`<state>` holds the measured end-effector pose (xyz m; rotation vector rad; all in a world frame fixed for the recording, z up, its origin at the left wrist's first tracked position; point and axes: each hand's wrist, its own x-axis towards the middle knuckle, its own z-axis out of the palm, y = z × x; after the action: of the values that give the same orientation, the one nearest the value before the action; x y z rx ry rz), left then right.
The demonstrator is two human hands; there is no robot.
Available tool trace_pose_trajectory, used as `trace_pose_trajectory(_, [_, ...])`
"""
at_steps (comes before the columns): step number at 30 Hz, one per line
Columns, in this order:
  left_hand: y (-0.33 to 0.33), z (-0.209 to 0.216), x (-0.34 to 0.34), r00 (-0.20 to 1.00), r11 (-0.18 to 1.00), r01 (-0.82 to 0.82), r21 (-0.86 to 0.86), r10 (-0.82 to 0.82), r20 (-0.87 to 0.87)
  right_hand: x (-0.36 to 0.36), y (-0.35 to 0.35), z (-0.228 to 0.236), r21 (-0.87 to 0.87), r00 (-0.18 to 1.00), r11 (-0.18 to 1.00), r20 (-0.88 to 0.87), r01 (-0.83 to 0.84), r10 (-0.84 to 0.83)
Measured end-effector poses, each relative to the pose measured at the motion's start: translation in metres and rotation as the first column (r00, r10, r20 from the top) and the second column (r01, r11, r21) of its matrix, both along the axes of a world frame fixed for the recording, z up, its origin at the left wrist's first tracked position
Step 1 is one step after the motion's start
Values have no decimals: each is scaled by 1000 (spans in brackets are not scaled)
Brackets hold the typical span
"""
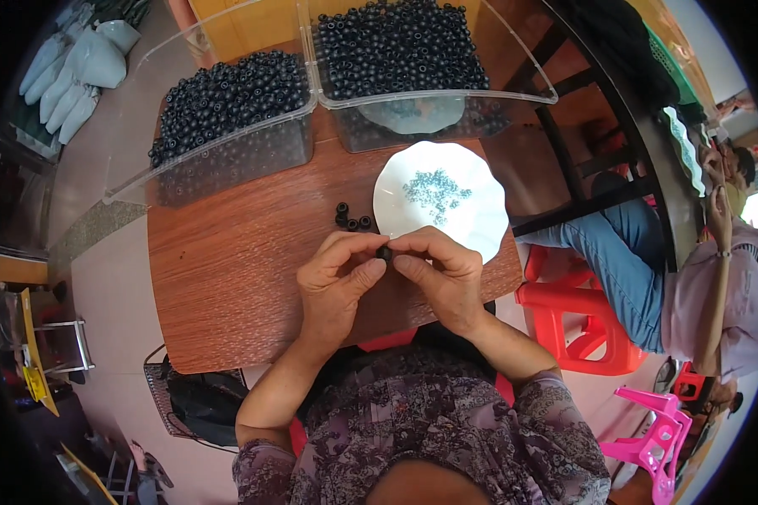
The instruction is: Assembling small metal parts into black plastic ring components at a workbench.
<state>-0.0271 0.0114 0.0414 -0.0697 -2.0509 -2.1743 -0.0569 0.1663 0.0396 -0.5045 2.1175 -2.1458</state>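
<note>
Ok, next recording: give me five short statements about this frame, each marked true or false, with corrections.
1. The left hand and right hand meet at a black bead. True.
2. The plate holds black beads. False: it holds pale green pieces.
3. The left bin and right bin contain many beads. True.
4. White bags lie right of the bins. False: the bags lie to the left.
5. Loose beads lie on the table. True.

The head-worn fisheye camera faces down over the bench (227, 286). The left hand (328, 282) and right hand (448, 282) lie at close range, mid-view.
</note>
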Motion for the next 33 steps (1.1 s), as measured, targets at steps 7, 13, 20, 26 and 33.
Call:
trace_pose_trajectory(7, [8, -11, -1, 973, 879, -10, 477, -102, 208, 5, -2, 9, 190, 952, 977, -303, 95, -34])
trace_pose_trajectory(13, [2, -16, 1, 949, 878, 77, 472, -210, 236, 7, 2, 9, 339, 839, 917, -544, 210, 9])
trace_pose_trajectory(20, [1, -15, 8, 937, 814, 60, 578, -245, 248, 12, 2, 7, 261, 911, 958, -412, 119, -1])
trace_pose_trajectory(26, [4, -16, 10, 950, 849, 43, 526, -198, 241, 16, 3, 9, 232, 956, 969, -292, 85, -14])
trace_pose_trajectory(33, [9, -8, 20, 961, 937, 33, 349, -126, 245, 20, 3, 3, 209, 971, 972, -235, 103, -53])
